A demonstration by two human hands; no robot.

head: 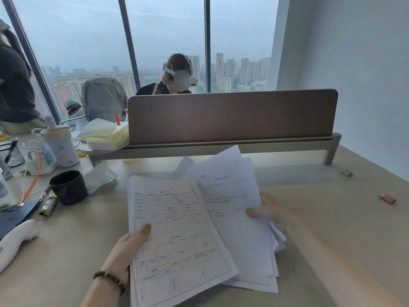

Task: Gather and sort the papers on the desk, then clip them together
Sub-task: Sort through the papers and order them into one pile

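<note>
Above the desk I hold two bundles of white printed papers. My left hand grips the left stack, its top sheet a ruled form, with my thumb on top. The right bundle of looser, fanned sheets is held in my right hand, thumb on the top sheet and fingers behind; it partly lies under the left stack. My right arm looks blurred. Two small binder clips rest on the desk at the right: a green one and a pink one.
A brown divider panel runs across the back of the desk. At the left stand a black cup, a crumpled tissue, a tissue pack, a covered bottle, a mesh pen holder and a white device. A person sits behind the divider.
</note>
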